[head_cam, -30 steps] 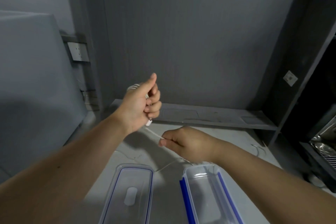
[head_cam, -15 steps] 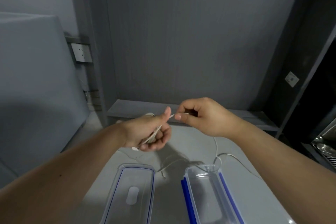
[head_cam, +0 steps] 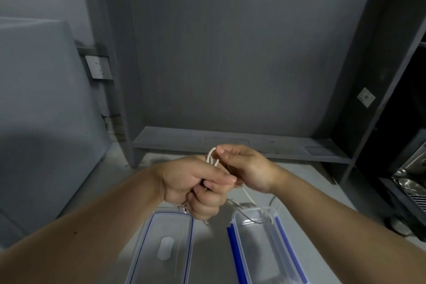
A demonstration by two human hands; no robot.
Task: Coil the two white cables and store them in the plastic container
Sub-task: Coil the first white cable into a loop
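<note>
My left hand grips a partly coiled white cable; its loops stick up above my fist. Right beside it, my right hand pinches the same cable near the loops. A loose length of the cable trails down from my hands over the far end of the clear plastic container with blue strips. The second white cable lies on the table behind the container; how the two cross is unclear. The clear lid lies flat to the left of the container.
A grey table holds the container and lid. A low grey shelf runs along the back wall. A wall socket is at the left; a dark cabinet with a metal rack stands at the right.
My two hands have come together and dropped lower. The right hand has brought the cable back to the left fist, adding a loop; less slack lies on the table.
</note>
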